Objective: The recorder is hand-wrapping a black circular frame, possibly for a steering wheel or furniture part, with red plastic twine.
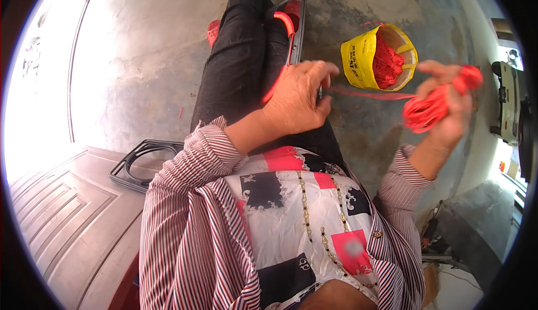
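Note:
On my lap lies a dark, narrow-edged frame (302, 27) with red cord (284, 19) along it. My left hand (297, 94) is curled over the near end of this frame, fingers and thumb bent around its edge. What lies under the palm is hidden. To the right, my right hand (448, 105) is raised and closed around a looped bundle of red cord (424, 112); the hand is slightly blurred. A taut red strand (372, 93) runs from the bundle across to the fingers of my left hand.
A yellow bag (358, 60) stands open on the concrete floor (140, 74), holding more red cord (386, 63). Another black frame (120, 170) lies by my left elbow, on a brown panelled surface (73, 198). A dark box-like thing (476, 220) stands at the lower right.

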`<state>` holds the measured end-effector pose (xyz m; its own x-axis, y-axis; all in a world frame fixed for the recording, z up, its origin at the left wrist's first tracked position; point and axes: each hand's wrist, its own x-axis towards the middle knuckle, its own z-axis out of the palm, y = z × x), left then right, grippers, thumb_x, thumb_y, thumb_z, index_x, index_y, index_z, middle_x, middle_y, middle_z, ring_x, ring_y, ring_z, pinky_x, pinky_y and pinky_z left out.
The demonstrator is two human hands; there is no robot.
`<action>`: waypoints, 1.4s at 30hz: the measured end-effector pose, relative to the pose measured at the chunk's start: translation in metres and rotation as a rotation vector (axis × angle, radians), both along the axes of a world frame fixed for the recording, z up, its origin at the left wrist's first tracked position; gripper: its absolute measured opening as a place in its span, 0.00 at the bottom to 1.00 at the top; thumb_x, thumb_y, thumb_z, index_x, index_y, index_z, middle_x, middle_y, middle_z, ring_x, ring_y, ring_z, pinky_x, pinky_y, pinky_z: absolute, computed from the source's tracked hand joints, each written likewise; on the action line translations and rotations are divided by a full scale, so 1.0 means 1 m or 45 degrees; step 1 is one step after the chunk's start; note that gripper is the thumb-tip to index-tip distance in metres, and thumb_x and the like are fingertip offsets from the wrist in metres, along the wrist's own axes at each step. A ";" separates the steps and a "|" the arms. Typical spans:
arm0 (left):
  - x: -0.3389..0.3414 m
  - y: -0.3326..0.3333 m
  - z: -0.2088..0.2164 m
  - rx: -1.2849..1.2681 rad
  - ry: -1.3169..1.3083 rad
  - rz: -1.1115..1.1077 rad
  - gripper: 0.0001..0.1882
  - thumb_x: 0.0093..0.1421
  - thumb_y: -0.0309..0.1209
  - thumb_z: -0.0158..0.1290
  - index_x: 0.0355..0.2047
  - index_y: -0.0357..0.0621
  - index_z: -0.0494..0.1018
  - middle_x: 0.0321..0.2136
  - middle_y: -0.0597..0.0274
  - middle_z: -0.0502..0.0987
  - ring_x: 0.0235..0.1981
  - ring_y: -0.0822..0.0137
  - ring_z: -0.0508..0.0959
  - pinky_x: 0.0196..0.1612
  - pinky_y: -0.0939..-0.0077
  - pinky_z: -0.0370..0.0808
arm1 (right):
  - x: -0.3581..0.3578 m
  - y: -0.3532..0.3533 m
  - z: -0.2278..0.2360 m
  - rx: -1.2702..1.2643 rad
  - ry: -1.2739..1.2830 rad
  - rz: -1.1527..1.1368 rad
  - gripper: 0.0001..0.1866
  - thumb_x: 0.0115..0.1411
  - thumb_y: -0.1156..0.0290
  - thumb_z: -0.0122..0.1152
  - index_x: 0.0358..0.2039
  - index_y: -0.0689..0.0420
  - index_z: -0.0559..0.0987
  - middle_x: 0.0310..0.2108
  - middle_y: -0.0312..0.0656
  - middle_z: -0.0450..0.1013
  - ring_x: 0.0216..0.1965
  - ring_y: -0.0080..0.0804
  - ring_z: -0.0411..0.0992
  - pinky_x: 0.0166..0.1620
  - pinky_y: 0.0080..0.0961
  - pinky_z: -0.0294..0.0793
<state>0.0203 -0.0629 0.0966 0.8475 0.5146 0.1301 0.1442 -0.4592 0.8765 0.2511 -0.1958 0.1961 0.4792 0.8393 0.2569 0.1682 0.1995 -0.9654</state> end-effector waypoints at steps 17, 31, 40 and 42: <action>-0.052 0.033 -0.044 -0.159 0.442 0.526 0.16 0.57 0.37 0.58 0.26 0.34 0.72 0.22 0.42 0.77 0.29 0.46 0.79 0.32 0.62 0.75 | -0.100 0.052 -0.138 -0.711 -1.007 0.643 0.20 0.45 0.81 0.57 0.43 0.61 0.73 0.40 0.50 0.73 0.40 0.45 0.74 0.41 0.33 0.71; -0.050 0.049 -0.018 -0.603 -0.304 0.814 0.09 0.55 0.23 0.57 0.34 0.40 0.69 0.24 0.67 0.75 0.24 0.79 0.72 0.28 0.86 0.67 | -0.113 0.077 -0.121 -0.296 -0.176 0.171 0.16 0.47 0.73 0.66 0.38 0.60 0.75 0.34 0.44 0.75 0.37 0.44 0.75 0.43 0.35 0.73; -0.033 0.057 0.001 -1.727 -0.406 0.543 0.09 0.61 0.35 0.48 0.36 0.44 0.67 0.22 0.67 0.72 0.16 0.78 0.63 0.17 0.81 0.56 | -0.092 0.064 -0.100 -0.038 0.602 0.224 0.17 0.59 0.66 0.61 0.47 0.58 0.74 0.47 0.42 0.73 0.49 0.36 0.70 0.52 0.36 0.71; -0.031 0.057 -0.011 -1.434 -0.204 0.628 0.10 0.60 0.34 0.50 0.39 0.44 0.68 0.26 0.68 0.74 0.21 0.79 0.67 0.21 0.82 0.60 | -0.054 0.054 -0.084 0.213 0.851 0.214 0.17 0.65 0.62 0.53 0.49 0.58 0.73 0.51 0.45 0.71 0.51 0.37 0.69 0.55 0.40 0.69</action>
<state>-0.0111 -0.0059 0.0853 0.5472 0.6664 -0.5065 -0.0574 0.6336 0.7715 0.1968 -0.1418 0.1123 0.4467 0.8906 0.0848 -0.4954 0.3252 -0.8055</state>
